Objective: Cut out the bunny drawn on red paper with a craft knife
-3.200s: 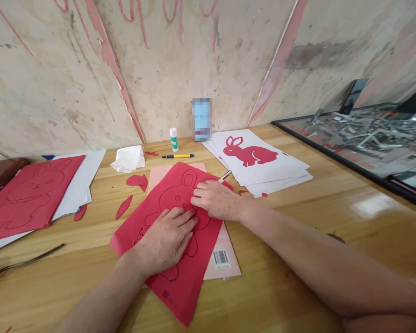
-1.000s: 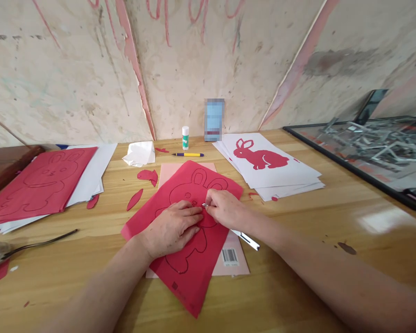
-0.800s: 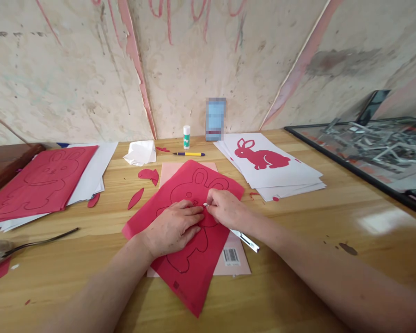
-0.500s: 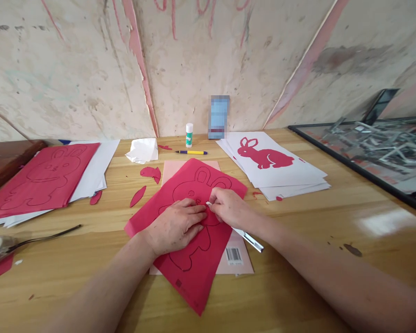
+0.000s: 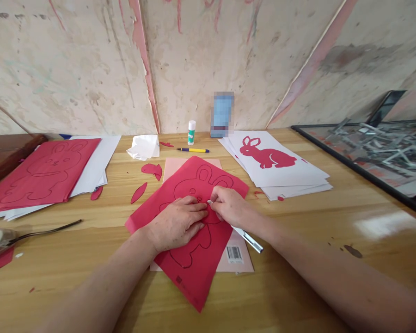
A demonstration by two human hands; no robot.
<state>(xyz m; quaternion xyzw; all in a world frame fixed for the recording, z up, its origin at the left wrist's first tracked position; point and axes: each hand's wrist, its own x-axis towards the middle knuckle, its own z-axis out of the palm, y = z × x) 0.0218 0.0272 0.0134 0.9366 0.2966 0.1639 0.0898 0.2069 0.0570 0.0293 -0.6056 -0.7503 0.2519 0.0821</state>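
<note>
A red paper sheet (image 5: 194,263) with a black rabbit outline lies on a pink board (image 5: 241,261) on the wooden table (image 5: 298,231). My left hand (image 5: 175,224) lies flat on the sheet, fingers stretched out, pressing it down. My right hand (image 5: 230,208) is closed round a thin metal craft knife (image 5: 251,240); the knife's tip touches the sheet right beside my left fingertips, and its handle sticks out behind my wrist.
White sheets with a red rabbit cut-out (image 5: 266,157) lie at the right. Another red outlined sheet (image 5: 41,169) lies on white paper at the left. Red scraps (image 5: 138,192), crumpled tissue (image 5: 143,147), a glue stick (image 5: 192,132), a pen (image 5: 194,150) and a framed glass panel (image 5: 367,148) are around.
My right hand turned the knife round, tip now at my left fingertips. Over the last second both hands stay almost still; the view shifts slightly.
</note>
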